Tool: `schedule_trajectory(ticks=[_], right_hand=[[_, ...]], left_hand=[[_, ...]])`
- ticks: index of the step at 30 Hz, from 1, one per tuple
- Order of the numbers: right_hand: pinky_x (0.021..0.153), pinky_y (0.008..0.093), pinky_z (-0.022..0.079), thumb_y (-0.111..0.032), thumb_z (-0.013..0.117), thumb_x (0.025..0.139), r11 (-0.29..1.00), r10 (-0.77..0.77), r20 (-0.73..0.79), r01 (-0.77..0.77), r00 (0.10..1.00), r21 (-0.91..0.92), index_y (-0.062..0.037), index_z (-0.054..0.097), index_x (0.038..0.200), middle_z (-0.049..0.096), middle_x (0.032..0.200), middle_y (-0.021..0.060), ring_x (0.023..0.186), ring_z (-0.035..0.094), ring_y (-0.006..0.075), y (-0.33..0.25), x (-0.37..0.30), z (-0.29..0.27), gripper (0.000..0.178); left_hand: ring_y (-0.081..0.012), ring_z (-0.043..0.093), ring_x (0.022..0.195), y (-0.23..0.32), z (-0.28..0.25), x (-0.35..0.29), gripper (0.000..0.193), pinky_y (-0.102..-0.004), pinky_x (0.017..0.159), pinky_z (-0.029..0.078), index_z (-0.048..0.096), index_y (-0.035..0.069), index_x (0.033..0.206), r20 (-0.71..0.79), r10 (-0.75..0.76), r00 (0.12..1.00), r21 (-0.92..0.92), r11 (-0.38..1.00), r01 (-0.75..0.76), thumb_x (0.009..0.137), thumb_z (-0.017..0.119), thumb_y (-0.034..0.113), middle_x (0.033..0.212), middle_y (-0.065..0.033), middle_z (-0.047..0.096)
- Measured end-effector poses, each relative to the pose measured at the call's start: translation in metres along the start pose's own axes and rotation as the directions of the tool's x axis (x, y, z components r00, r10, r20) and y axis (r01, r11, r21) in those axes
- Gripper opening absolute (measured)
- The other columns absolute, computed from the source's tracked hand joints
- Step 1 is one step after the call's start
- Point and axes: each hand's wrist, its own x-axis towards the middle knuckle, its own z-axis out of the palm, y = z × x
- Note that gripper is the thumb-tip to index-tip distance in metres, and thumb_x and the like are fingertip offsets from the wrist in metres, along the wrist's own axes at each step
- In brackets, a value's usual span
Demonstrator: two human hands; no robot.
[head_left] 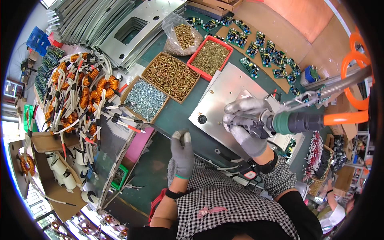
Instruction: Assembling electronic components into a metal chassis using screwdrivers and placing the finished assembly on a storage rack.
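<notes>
Grey work gloves cover both hands. My right hand point(248, 126) is wrapped round a black and green pneumatic screwdriver point(294, 122), fed by an orange air hose point(346, 118) and hooked to a hanging spring point(338, 89). The screwdriver lies over a silvery metal plate point(224, 96) with a round black grommet point(201, 119) near its left corner; the tool's tip is hidden by the hand. Small brass-coloured screws show on the plate. Left of the plate, my left hand point(183, 156) is raised with its fingers curled in and tips close together; anything between them is too small to make out.
Beyond the plate stand a box of brass-coloured screws point(171, 76), a box of silvery nuts point(145, 100), a red bin point(211, 57) and a bag point(182, 37) of small fasteners. Copper coils point(107, 86) heap at left, circuit boards point(270, 54) lie at far right. Another person point(332, 214) is at lower right.
</notes>
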Motion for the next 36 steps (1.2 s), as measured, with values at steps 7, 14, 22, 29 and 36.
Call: schedule_trajectory(ticks=[7,14,22,29,36], right_hand=[[0.068,0.0348,0.053,0.004,0.062,0.076,0.96,-0.254,-0.011,0.253,0.967,0.121,-0.0079,0.041,0.115,0.055,0.103,0.0161,0.088,0.06,0.0248,-0.042,-0.002,-0.006,0.046],[0.057,0.0371,0.053,-0.004,0.063,0.078,0.949,-0.297,-0.153,0.309,0.943,0.058,-0.0048,0.041,0.119,0.056,0.103,0.0195,0.085,0.061,0.0285,-0.071,0.006,-0.023,0.047],[0.056,0.04,0.054,-0.007,0.059,0.077,0.848,-0.447,-0.202,0.485,0.872,0.216,-0.0047,0.041,0.123,0.055,0.107,0.0183,0.082,0.061,0.0315,-0.074,0.016,-0.041,0.05],[0.057,0.0397,0.054,-0.009,0.063,0.079,0.873,-0.441,-0.238,0.475,0.865,0.111,-0.0061,0.042,0.124,0.057,0.104,0.0177,0.079,0.061,0.0321,-0.071,0.015,-0.046,0.049],[0.057,0.04,0.054,-0.008,0.063,0.08,0.854,-0.498,-0.132,0.511,0.857,0.095,-0.0047,0.043,0.122,0.057,0.104,0.0174,0.079,0.061,0.0307,-0.063,0.028,-0.055,0.047]], left_hand=[[-0.0259,0.053,0.092,0.075,0.01,0.056,0.02,-0.0393,0.081,0.04,0.069,0.014,0.089,0.506,0.644,0.573,0.561,0.259,-0.786,0.07,0.07,0.018,0.092,-0.005,0.058],[-0.0193,0.059,0.072,0.105,0.022,0.054,0.017,-0.0311,0.065,0.049,0.066,0.007,0.088,0.573,0.378,0.727,0.342,0.696,-0.632,0.074,0.071,0.016,0.079,-0.0047,0.059],[-0.0136,0.061,0.073,0.106,0.056,0.042,0.037,-0.0283,0.066,0.056,0.054,0.0,0.109,0.841,-0.233,0.488,-0.218,0.679,0.701,0.086,0.063,0.028,0.09,-0.0083,0.06],[-0.0106,0.056,0.073,0.098,0.068,0.039,0.033,-0.0272,0.067,0.055,0.053,0.003,0.105,0.89,-0.241,0.388,-0.226,0.506,0.833,0.087,0.061,0.03,0.088,-0.0053,0.057],[-0.009,0.054,0.067,0.1,0.074,0.043,0.037,-0.0255,0.063,0.054,0.052,0.005,0.103,0.875,-0.319,0.363,-0.214,0.417,0.883,0.085,0.062,0.035,0.081,-0.0016,0.055]])
